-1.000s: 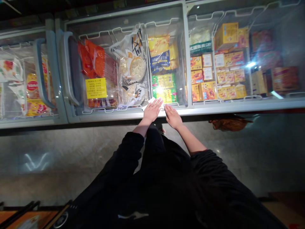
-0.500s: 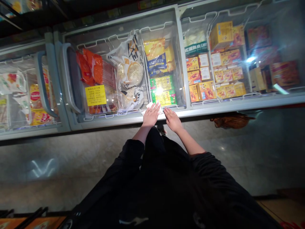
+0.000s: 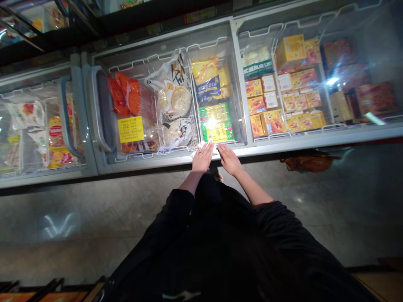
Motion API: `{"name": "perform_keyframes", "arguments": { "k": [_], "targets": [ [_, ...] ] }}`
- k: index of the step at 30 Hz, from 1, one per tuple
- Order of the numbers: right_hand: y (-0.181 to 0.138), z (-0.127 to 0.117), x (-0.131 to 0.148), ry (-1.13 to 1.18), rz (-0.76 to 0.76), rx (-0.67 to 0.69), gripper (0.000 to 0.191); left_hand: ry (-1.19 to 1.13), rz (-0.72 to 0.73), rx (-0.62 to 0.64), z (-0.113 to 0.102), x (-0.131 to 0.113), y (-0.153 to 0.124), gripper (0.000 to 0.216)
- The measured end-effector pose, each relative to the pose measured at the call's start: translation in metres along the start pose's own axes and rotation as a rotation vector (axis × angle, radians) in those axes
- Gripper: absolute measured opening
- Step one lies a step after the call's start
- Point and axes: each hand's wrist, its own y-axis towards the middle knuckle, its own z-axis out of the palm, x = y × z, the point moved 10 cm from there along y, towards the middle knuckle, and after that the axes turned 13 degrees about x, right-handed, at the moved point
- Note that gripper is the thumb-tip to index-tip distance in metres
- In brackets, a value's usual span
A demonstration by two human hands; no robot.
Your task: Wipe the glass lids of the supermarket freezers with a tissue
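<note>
My left hand (image 3: 202,157) lies flat on a white cloth or tissue (image 3: 195,153), its fingers stretched out and close together. The cloth rests on the front rim (image 3: 151,162) of a chest freezer, partly hidden under the palm. Just to the right, my right hand (image 3: 230,160) is laid on the same rim with straight fingers, its fingertips near the cloth's right end. Beyond both hands, under the glass, green and yellow packets (image 3: 217,121) and a yellow and blue bag (image 3: 206,82) lie in a wire basket.
White bags (image 3: 174,98), orange packages (image 3: 127,94) and a yellow notice (image 3: 131,129) are to the left. Upright handles (image 3: 100,109) stand on the lids. Yellow boxes (image 3: 299,100) fill baskets on the right. A brown object (image 3: 310,161) sits on the tiled floor (image 3: 126,209) by the freezer.
The view has shifted a little, so the freezer appears slightly lower and further right. My left hand and the cloth have drawn slightly toward me; my right hand stays at nearly the same spot.
</note>
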Motion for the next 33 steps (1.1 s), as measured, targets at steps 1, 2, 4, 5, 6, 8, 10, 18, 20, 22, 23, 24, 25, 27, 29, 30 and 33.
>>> {"name": "perform_keyframes", "arguments": {
  "k": [1, 2, 4, 5, 6, 8, 10, 18, 20, 22, 23, 24, 25, 27, 29, 30, 33],
  "targets": [
    [0.0, -0.001, 0.0, -0.005, -0.003, -0.002, 0.08, -0.013, -0.044, -0.017, -0.006, 0.009, 0.001, 0.067],
    [0.001, -0.003, 0.0, -0.012, -0.006, -0.004, 0.08, -0.026, -0.093, -0.034, -0.01, 0.018, -0.001, 0.067],
    [0.003, -0.009, 0.001, -0.025, -0.005, -0.015, 0.078, -0.049, -0.183, -0.06, -0.013, 0.033, -0.01, 0.068],
    [0.004, -0.013, 0.002, -0.03, -0.001, -0.022, 0.077, -0.057, -0.22, -0.063, -0.011, 0.038, -0.016, 0.068],
    [0.006, -0.016, 0.003, -0.036, 0.005, -0.03, 0.078, -0.061, -0.248, -0.061, -0.007, 0.04, -0.021, 0.068],
    [0.011, -0.024, 0.006, -0.046, 0.02, -0.041, 0.081, -0.061, -0.27, -0.04, 0.0, 0.039, -0.025, 0.068],
    [0.018, -0.031, 0.009, -0.058, 0.04, -0.045, 0.084, -0.044, -0.223, -0.013, 0.002, 0.031, -0.02, 0.067],
    [0.048, -0.053, 0.011, -0.114, 0.1, 0.0, 0.09, 0.007, -0.037, 0.03, -0.045, 0.036, 0.03, 0.065],
    [0.053, -0.055, 0.008, -0.123, 0.115, 0.016, 0.088, 0.014, -0.074, 0.025, -0.056, 0.048, 0.035, 0.067],
    [0.058, -0.056, 0.006, -0.133, 0.131, 0.039, 0.085, 0.017, -0.134, 0.019, -0.062, 0.061, 0.034, 0.069],
    [0.06, -0.055, 0.005, -0.138, 0.137, 0.052, 0.084, 0.016, -0.164, 0.018, -0.063, 0.065, 0.032, 0.069],
    [0.062, -0.055, 0.004, -0.144, 0.142, 0.068, 0.084, 0.015, -0.187, 0.021, -0.062, 0.068, 0.029, 0.069],
    [0.065, -0.054, 0.003, -0.151, 0.145, 0.083, 0.084, 0.013, -0.203, 0.028, -0.061, 0.07, 0.026, 0.069],
    [0.07, -0.053, 0.002, -0.165, 0.148, 0.112, 0.085, 0.01, -0.211, 0.049, -0.055, 0.067, 0.021, 0.068],
    [0.076, -0.052, 0.001, -0.178, 0.145, 0.14, 0.085, 0.01, -0.19, 0.074, -0.049, 0.058, 0.019, 0.067],
    [0.078, -0.052, 0.0, -0.185, 0.14, 0.153, 0.085, 0.012, -0.171, 0.085, -0.047, 0.053, 0.02, 0.066],
    [0.081, -0.053, -0.001, -0.202, 0.123, 0.186, 0.084, 0.022, -0.107, 0.106, -0.05, 0.039, 0.031, 0.064]
  ]
}}
